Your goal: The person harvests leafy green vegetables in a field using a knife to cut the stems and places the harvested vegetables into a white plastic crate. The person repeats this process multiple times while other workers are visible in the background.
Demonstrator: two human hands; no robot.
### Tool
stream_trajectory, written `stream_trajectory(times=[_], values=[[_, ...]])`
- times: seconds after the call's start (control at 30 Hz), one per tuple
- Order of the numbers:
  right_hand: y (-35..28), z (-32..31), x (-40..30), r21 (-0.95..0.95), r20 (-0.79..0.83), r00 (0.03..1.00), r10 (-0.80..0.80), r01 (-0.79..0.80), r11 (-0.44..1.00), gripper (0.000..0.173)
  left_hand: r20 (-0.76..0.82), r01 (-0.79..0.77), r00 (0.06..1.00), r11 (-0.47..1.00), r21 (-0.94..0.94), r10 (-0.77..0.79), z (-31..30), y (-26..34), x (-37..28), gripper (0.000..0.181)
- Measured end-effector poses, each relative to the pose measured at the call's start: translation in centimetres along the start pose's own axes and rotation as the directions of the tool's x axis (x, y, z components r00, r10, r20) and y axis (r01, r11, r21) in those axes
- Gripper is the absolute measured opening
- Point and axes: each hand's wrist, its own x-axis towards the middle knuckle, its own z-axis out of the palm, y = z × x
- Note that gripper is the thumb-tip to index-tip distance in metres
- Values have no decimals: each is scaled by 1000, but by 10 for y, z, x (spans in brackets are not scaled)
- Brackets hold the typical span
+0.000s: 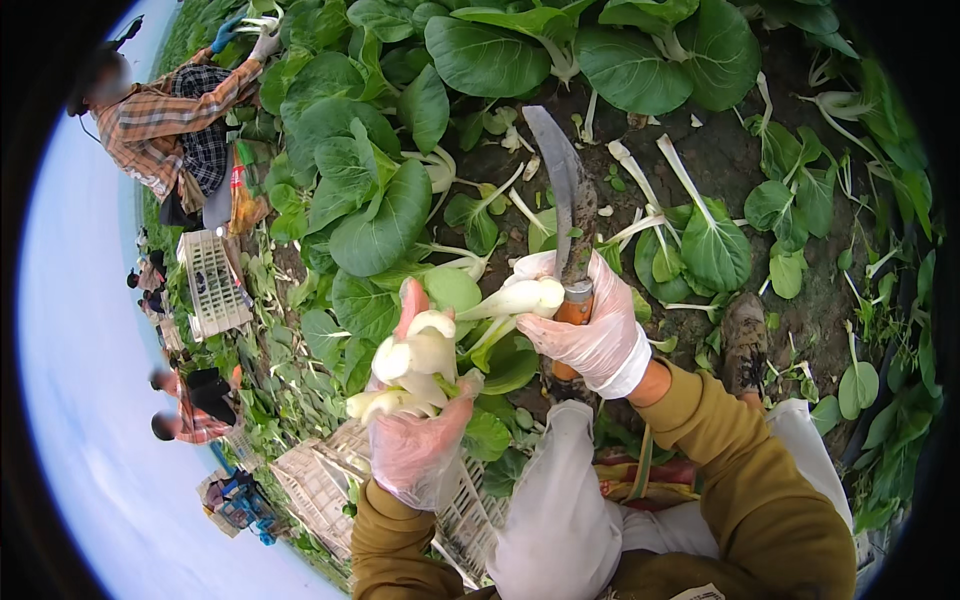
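My left hand (424, 450), in a clear plastic glove, grips several heads of bok choy (416, 356) with their white cut bases turned up. In my right hand (600, 322), gloved in the same thin plastic, is a sickle-like harvesting knife (564, 165). Its wooden handle (576, 311) lies across my palm, and the curved, soil-stained blade points away from me. That same hand also pinches one bok choy (517, 300) by its white base beside the handle. The leaves of this plant hang towards my left hand, where they partly overlap the bunch.
Uncut bok choy (382, 210) grows ahead and to the left. Trimmed leaves (709, 240) litter the soil on the right, near my muddy shoe (744, 341). Plastic crates (319, 480) stand at my left. A co-worker in a plaid shirt (161, 120) handles plants; another crate (214, 281) is nearby.
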Motion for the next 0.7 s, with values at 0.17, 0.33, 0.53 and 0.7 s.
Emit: stream_trajectory(times=[0.17,0.33,0.53,0.7], values=[[45,-11,-19,239,63,964,259,-267,934,37,363,260,896,965,35,-255,16,-38,5,47],[119,-69,17,-272,-126,857,500,-514,813,40,284,40,910,747,663,-301,37,-96,18,39],[177,-72,57,-886,-93,893,440,-276,372,51,222,6,909,543,839,-353,27,-129,78,32],[176,-39,77,-939,-93,829,551,-257,228,53,217,-46,829,324,945,-515,8,-192,87,28]])
